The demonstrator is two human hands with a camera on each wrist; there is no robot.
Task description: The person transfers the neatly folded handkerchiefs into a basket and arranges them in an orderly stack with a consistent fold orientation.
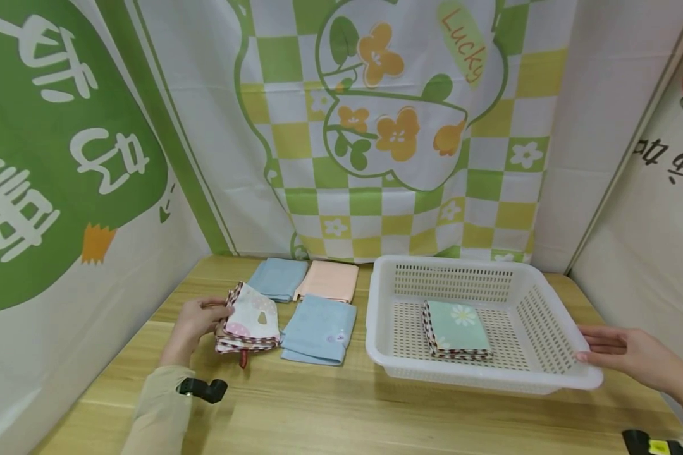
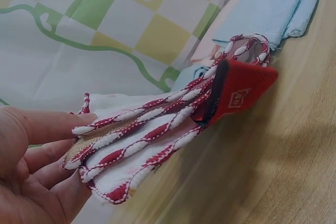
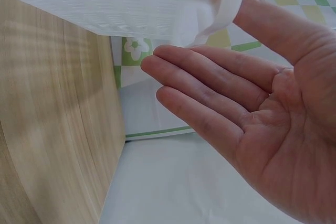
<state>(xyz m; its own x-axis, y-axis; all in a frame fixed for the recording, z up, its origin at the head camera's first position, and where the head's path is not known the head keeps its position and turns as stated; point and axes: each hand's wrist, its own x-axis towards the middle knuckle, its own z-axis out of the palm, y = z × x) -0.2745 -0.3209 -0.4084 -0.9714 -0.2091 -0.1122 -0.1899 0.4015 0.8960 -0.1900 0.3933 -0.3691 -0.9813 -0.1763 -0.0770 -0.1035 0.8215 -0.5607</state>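
Note:
My left hand (image 1: 196, 323) pinches a folded small towel (image 1: 256, 319), white with pink spots and a brown-and-white trim, by its left side. In the left wrist view, the folded towel (image 2: 131, 145) shows stacked layers with red-and-white stitched edges and a red tag (image 2: 244, 90). At the far right, my right hand (image 1: 632, 354) holds the rim of a white plastic basket (image 1: 563, 378). Its thumb lies at the rim and the other fingers (image 3: 202, 90) extend straight under it. A folded green towel (image 1: 460, 325) with a white daisy lies inside the basket.
Beside the left hand's towel lie a folded blue towel (image 1: 319, 330), a folded peach towel (image 1: 329, 281) and another blue towel (image 1: 277, 278) behind. All rest on the wooden table (image 1: 319, 411). A checked cloth backdrop (image 1: 398, 215) hangs along the table's back edge, with printed sheets at both sides.

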